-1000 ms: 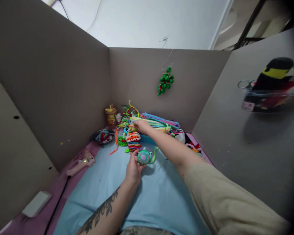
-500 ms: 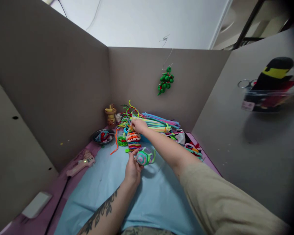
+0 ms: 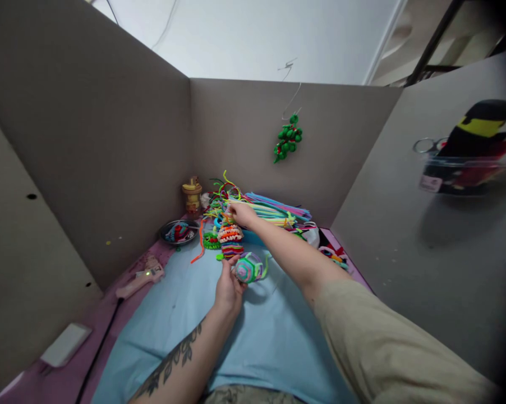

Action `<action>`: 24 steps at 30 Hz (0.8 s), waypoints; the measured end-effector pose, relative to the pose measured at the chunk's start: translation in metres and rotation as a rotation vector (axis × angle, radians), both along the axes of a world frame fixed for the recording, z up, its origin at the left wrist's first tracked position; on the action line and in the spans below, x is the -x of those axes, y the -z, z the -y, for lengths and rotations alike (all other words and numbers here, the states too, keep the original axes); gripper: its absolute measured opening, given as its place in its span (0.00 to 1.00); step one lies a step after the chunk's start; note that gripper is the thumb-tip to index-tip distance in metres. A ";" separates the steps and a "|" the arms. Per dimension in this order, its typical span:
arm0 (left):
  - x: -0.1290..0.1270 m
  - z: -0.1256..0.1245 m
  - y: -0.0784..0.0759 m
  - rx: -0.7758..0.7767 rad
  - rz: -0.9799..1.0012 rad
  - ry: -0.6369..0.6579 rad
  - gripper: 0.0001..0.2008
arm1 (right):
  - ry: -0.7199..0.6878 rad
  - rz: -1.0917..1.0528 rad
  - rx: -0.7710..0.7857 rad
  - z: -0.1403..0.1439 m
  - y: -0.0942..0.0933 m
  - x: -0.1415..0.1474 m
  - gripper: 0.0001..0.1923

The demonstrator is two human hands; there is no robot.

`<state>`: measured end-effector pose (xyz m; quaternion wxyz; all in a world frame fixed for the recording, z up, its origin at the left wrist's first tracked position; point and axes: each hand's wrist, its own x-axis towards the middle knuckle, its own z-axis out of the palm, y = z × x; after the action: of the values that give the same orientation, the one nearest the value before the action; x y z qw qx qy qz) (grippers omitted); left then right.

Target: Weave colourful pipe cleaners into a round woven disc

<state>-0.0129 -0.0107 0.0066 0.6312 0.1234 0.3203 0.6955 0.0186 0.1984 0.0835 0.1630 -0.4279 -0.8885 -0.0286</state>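
Note:
My left hand (image 3: 226,287) holds a small round woven piece (image 3: 248,268) of pink, teal and green pipe cleaners just above the light blue mat (image 3: 202,331). My right hand (image 3: 241,213) reaches to the back and its fingers pinch into a heap of coloured pipe cleaners (image 3: 270,209) against the rear cardboard wall. A striped stack of coiled pipe-cleaner pieces (image 3: 230,240) stands right under my right hand, between the two hands.
Cardboard walls enclose the desk on three sides. A pink glue gun (image 3: 140,278) with a lit green light lies at the left, a small dark dish (image 3: 179,231) and a yellow-brown jar (image 3: 192,194) behind it. A green bead ornament (image 3: 287,140) hangs on the rear wall. A white block (image 3: 65,344) lies near left.
My right hand has shifted slightly left and back into the pipe-cleaner heap. My left hand has turned the woven piece a little; otherwise the scene holds still.

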 end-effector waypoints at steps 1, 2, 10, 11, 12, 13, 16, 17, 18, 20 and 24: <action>0.000 0.000 0.000 0.000 0.004 -0.002 0.20 | -0.001 0.001 0.006 0.000 0.001 -0.001 0.10; 0.000 0.000 0.001 0.001 0.007 -0.004 0.20 | -0.002 0.002 0.013 0.001 0.001 -0.002 0.09; -0.001 -0.002 0.004 0.019 0.005 0.049 0.21 | -0.197 -0.230 0.000 0.017 -0.036 0.036 0.10; -0.001 -0.002 0.004 0.023 0.012 0.051 0.21 | -0.303 -0.355 0.011 0.024 -0.048 0.045 0.12; 0.000 -0.002 0.003 0.028 0.023 0.050 0.21 | -0.405 -0.468 0.019 0.032 -0.061 0.053 0.14; 0.000 -0.002 0.002 0.031 0.033 0.045 0.21 | -0.509 -0.557 0.028 0.043 -0.076 0.059 0.14; 0.002 -0.002 -0.001 0.024 0.057 0.028 0.20 | -0.800 -0.659 -0.002 0.082 -0.121 0.061 0.13; 0.003 -0.002 -0.001 0.017 0.058 0.030 0.20 | -0.854 -0.652 -0.042 0.096 -0.134 0.056 0.13; 0.003 -0.001 -0.001 0.009 0.053 0.036 0.20 | -0.893 -0.615 -0.087 0.110 -0.145 0.050 0.14; 0.003 -0.001 -0.001 0.001 0.029 0.049 0.20 | -0.920 -0.490 -0.192 0.135 -0.158 0.033 0.16; 0.004 -0.002 0.001 0.005 -0.047 0.041 0.20 | -0.825 -0.135 -0.340 0.161 -0.149 -0.002 0.13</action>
<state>-0.0172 -0.0088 0.0053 0.6377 0.1449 0.3342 0.6787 0.0208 0.0379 0.2324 0.2864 -0.0058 -0.9548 -0.0787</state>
